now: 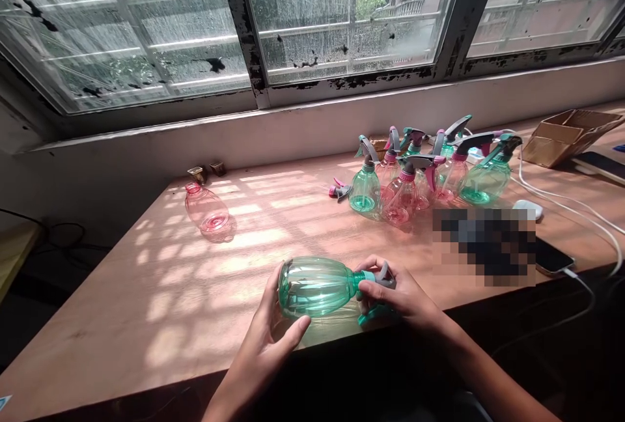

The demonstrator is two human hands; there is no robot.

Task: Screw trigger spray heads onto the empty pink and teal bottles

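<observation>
A clear green spray bottle (pixel 317 286) lies on its side between my hands, over the front edge of the table, its base to the left and its neck to the right. My left hand (pixel 273 331) cups the base, thumb along the lower side. With my right hand (pixel 390 292) I grip the grey and green spray head (pixel 383 279) at the neck, thumb on top and fingers behind. Part of the head is hidden by these fingers. A green trigger piece (pixel 374 314) shows below that hand.
A pink bottle without a head (pixel 208 210) stands at left. Several pink and green spray bottles (pixel 400 197) cluster at back right, a loose spray head (pixel 339 189) beside them. Further right are a phone (pixel 554 256), white cables (pixel 576 194) and a cardboard box (pixel 556 139). Windows line the back.
</observation>
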